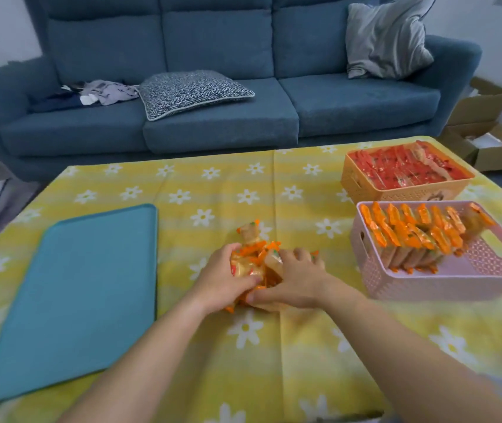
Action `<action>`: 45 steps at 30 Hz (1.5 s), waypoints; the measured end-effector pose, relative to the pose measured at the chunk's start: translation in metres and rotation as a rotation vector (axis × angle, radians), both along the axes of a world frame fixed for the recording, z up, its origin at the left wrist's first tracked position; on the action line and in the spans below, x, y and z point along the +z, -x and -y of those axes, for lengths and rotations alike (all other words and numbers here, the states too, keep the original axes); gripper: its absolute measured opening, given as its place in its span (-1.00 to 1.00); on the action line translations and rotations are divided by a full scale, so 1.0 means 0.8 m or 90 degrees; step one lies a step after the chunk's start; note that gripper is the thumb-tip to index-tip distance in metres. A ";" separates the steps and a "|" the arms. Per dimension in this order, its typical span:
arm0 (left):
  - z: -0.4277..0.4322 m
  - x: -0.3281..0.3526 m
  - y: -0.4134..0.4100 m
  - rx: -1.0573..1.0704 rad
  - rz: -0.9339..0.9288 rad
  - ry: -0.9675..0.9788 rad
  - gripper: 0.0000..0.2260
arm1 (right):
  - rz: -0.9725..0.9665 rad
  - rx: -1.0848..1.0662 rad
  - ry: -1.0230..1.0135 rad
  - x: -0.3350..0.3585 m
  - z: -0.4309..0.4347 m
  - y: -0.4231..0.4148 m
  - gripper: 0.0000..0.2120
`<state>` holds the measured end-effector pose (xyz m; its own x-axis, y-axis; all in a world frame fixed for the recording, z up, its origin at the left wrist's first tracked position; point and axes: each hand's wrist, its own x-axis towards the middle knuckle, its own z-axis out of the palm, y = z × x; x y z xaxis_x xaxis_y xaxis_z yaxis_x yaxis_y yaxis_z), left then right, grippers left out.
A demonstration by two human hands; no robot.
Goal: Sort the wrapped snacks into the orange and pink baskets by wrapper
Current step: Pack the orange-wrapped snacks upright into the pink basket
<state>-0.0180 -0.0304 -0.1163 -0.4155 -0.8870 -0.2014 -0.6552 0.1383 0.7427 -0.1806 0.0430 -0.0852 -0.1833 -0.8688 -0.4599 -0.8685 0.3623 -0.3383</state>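
left hand (223, 277) + right hand (294, 283) | both grips clasp pile of orange-wrapped snacks (255, 257) | on counter (213, 193) | pink basket (445, 285) half-filled right

Not much to see of the person, honestly. Two bare forearms come in from the bottom edge, no watch, no bracelets, no rings that I can make out. The left hand (223, 277) and right hand (295, 280) are both bare too, no gloves. The only bit of clothing showing is a sliver of pale bluish sleeve (500, 384) at the lower right corner, up by the right upper arm.
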 end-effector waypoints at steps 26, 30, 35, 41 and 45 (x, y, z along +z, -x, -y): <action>-0.008 0.006 -0.063 -0.030 0.205 0.080 -0.41 | -0.225 0.271 0.260 -0.032 -0.022 -0.044 -0.13; -0.011 0.006 -0.064 0.057 0.212 0.159 -0.40 | -0.189 0.228 0.273 -0.010 -0.026 -0.042 -0.30; -0.015 0.020 -0.064 0.182 0.003 -0.012 -0.73 | -0.014 -0.161 0.317 0.036 -0.021 0.017 -0.29; -0.019 0.011 -0.046 0.267 -0.116 -0.172 -0.75 | 0.024 -0.297 0.152 0.005 -0.009 0.047 -0.21; -0.025 0.012 -0.029 0.301 -0.203 -0.224 -0.87 | 0.121 -0.315 0.098 -0.002 0.000 0.041 -0.23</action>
